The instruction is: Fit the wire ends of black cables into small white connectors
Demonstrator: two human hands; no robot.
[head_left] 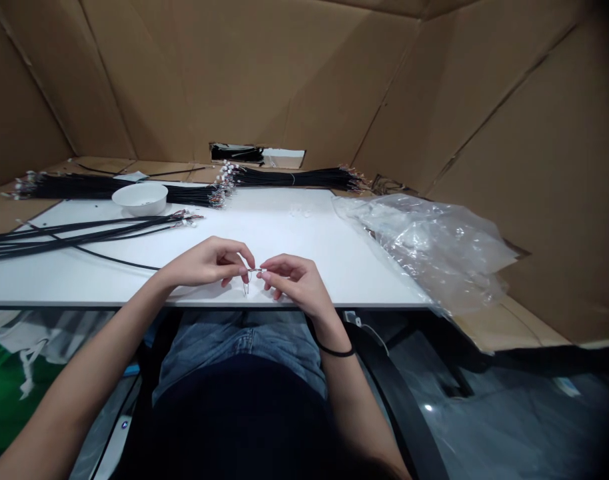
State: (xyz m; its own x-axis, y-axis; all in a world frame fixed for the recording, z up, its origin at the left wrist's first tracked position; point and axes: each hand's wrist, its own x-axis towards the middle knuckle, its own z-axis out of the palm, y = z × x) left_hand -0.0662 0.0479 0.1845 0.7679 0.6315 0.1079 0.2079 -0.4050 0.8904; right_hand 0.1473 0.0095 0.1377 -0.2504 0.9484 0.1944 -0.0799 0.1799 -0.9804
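Note:
Just above the front edge of the white table (314,240), my two hands meet fingertip to fingertip. My left hand (209,261) pinches the thin wires (246,285) at the end of a black cable (117,257), whose sleeve runs off to the left behind my wrist. Between the thumb and fingers of my right hand (300,281) is a tiny white connector (260,270), mostly covered by the fingertips. Some wires dangle loose below the left fingertips. Whether the wires sit inside the connector is too small to tell.
Several black cables (84,235) lie at the left, with a white bowl (140,198) behind them. Cable bundles (294,177) line the back. Small transparent pieces (299,212) rest mid-table. A crumpled plastic bag (434,233) covers the right edge. Cardboard walls (264,73) enclose the table.

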